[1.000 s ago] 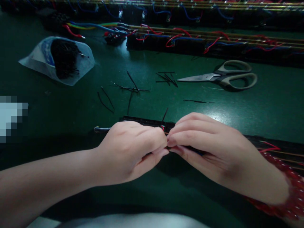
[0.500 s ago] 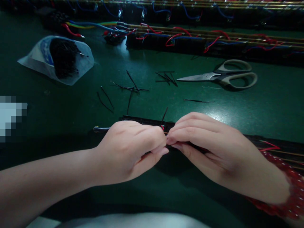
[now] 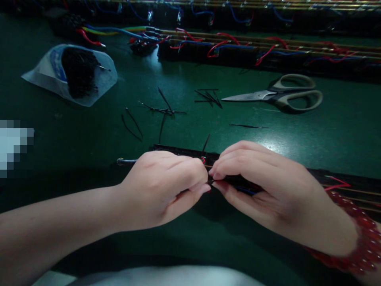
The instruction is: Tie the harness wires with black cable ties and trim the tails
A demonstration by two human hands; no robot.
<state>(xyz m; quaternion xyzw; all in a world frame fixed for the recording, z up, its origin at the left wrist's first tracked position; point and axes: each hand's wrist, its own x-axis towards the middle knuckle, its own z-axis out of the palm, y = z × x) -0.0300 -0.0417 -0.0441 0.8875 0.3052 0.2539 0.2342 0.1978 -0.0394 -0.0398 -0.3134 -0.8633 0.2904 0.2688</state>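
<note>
My left hand (image 3: 169,186) is closed in a pinch at the front edge of a long black strip assembly (image 3: 175,151) that carries wires. From the right, my right hand (image 3: 262,186) meets it, thumb and fingertips pinched nearly together. Between the two sets of fingertips shows a short dark piece of a cable tie (image 3: 210,182), mostly hidden by the fingers. Just behind them, another black cable tie (image 3: 206,145) sticks up from the strip beside a small red and green wire spot. A red beaded bracelet (image 3: 354,238) circles my right wrist.
Loose black cable ties (image 3: 166,111) lie behind my hands, with short cut-looking pieces (image 3: 208,97) beside the scissors (image 3: 268,95). A plastic bag (image 3: 104,83) full of black ties stands at the left. Wired strips (image 3: 238,43) run across the back of the green table (image 3: 89,135).
My right fingertips have shifted slightly and parted a little from the left ones, so the dark piece between them shows. My left hand has barely moved.
</note>
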